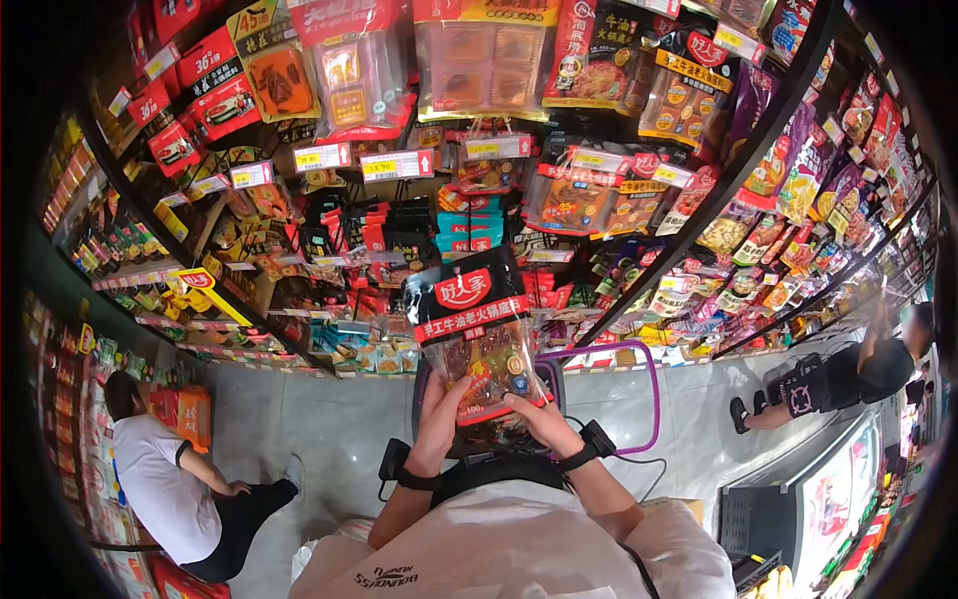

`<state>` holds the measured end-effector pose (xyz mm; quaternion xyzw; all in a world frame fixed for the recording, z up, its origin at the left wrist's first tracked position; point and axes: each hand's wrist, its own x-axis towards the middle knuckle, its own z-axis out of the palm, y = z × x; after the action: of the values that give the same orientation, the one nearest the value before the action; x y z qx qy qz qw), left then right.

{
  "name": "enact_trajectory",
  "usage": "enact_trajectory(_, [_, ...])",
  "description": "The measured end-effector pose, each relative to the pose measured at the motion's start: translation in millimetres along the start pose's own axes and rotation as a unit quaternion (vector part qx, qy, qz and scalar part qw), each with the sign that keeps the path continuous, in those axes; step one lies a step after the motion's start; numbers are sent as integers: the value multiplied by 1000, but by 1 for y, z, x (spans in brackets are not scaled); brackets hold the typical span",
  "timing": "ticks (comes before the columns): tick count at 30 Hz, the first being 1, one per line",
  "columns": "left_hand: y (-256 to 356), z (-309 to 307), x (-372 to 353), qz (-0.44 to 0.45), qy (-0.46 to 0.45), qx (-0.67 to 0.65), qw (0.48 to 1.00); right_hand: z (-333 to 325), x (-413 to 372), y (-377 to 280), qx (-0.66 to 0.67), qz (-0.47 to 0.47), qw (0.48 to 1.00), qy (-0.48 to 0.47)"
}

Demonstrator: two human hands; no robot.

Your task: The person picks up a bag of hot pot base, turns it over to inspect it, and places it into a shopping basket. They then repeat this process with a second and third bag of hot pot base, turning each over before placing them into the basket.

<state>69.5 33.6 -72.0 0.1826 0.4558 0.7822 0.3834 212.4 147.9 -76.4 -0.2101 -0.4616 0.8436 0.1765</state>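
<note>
A packet of hotpot base (477, 324), black and red with a clear window onto brown contents, is held up in front of my body. My left hand (440, 411) grips its lower left edge, thumb across the front. On the lower right corner, my right hand (541, 419) pinches it the same way. The fingers behind the packet are hidden. Just beyond and below it is a dark shopping basket (422, 391) with a purple handle (655, 399) swung out to the right; its contents are mostly covered by the packet and my hands.
Ahead stand tall shelves with hanging seasoning packets (484, 55) and price tags (396, 165). A person in a white top (165, 479) is low at the left, near an orange box (195, 419). Another person in dark clothes (858, 374) stands right, behind a chest freezer (768, 524).
</note>
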Motion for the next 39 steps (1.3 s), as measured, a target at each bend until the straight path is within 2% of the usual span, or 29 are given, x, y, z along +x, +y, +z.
enact_trajectory(3, [2,6,1,44,9,80,996,8,-1,-11,64,-1,998,3])
enact_trajectory(5, [2,16,-1,52,14,79,995,5,7,-3,-72,-107,990,58])
enact_trajectory(6, [3,18,-3,105,17,216,971,8,10,-3,-140,-159,974,85])
enact_trajectory(7, [7,21,-7,155,18,348,924,11,9,-5,-181,-164,965,93])
enact_trajectory(8, [9,24,-8,203,18,473,857,15,6,-8,-221,-169,955,102])
enact_trajectory(9, [2,27,-6,189,-56,321,926,18,5,-12,-260,-173,944,109])
enact_trajectory(10, [10,42,-9,158,-100,225,956,19,6,-12,-317,-231,915,98])
enact_trajectory(12, [17,53,-10,147,-128,147,970,20,7,-15,-424,-342,836,74])
enact_trajectory(15, [25,52,-5,103,-129,75,983,28,-1,-36,-508,-337,790,68])
enact_trajectory(18, [35,62,-1,117,-118,70,984,32,-8,-48,-553,-342,759,47])
enact_trajectory(19, [43,69,0,162,-100,96,977,35,-12,-53,-562,-355,746,43])
enact_trajectory(23, [48,68,8,122,-35,-18,992,41,-25,-72,-595,-382,707,15])
enact_trajectory(26, [47,52,15,89,-23,-33,995,25,-23,-75,-553,-441,706,38])
enact_trajectory(27, [51,50,16,107,-26,-7,994,22,-23,-78,-545,-453,703,67])
enact_trajectory(30, [63,55,19,135,-13,16,991,33,-28,-87,-447,-444,762,148])
enact_trajectory(31, [74,61,18,179,-38,60,981,34,-26,-89,-419,-453,772,150])
enact_trajectory(34, [93,76,19,237,-24,131,962,41,-24,-94,-411,-443,768,211])
enact_trajectory(35, [85,63,26,217,-34,139,966,40,-22,-98,-460,-442,734,234])
enact_trajectory(38, [97,70,26,158,-23,70,985,38,-12,-94,-297,-370,859,193])
enact_trajectory(39, [96,67,29,139,-10,84,987,51,-18,-106,-123,-316,933,123])
